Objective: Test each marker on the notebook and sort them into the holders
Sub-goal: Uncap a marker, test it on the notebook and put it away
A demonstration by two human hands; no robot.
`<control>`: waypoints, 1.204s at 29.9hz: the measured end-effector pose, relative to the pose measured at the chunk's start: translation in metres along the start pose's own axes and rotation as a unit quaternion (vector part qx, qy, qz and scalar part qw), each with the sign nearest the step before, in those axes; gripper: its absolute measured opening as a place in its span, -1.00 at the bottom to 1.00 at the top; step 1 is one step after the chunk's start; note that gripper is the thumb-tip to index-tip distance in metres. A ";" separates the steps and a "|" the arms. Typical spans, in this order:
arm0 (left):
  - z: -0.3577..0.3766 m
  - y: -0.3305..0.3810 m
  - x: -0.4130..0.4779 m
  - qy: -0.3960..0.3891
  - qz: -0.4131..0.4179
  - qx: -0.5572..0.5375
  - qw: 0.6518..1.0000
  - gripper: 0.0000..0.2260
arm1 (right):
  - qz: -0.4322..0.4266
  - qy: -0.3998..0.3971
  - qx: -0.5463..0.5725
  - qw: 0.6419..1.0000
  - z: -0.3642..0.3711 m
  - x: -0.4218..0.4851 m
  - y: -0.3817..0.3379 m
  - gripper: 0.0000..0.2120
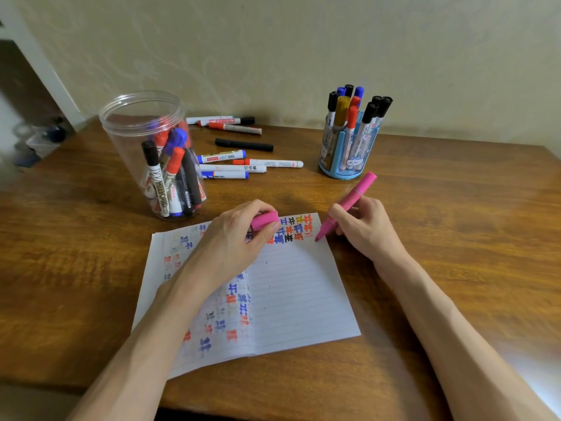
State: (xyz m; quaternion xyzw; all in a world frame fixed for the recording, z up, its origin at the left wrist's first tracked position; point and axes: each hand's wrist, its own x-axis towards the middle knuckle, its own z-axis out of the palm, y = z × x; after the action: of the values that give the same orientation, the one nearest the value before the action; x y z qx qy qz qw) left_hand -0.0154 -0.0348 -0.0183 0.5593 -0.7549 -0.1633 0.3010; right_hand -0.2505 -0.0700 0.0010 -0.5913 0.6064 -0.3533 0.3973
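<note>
Clear jar up-left of the left hand, pinching a pink cap over the notebook. Right of that, right hand wrapped round the pink marker, tip down at the notebook's right edge, blue holder just beyond.

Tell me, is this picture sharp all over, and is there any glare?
Head view: sharp in the middle, where the marks on the notebook read clearly; blurred at the left edge beyond the table; glare whitens the lower right corner.
</note>
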 end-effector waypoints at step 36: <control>-0.006 0.000 0.001 0.047 0.018 -0.037 0.998 -0.79 | -0.171 -0.100 0.057 0.979 -0.009 -0.002 0.006 -0.82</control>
State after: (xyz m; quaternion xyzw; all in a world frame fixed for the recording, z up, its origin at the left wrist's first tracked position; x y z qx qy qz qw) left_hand -0.0116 -0.0352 -0.0137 0.5409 -0.7435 -0.1591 0.3596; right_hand -0.2610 -0.0678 -0.0006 -0.6947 0.4323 -0.3890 0.4232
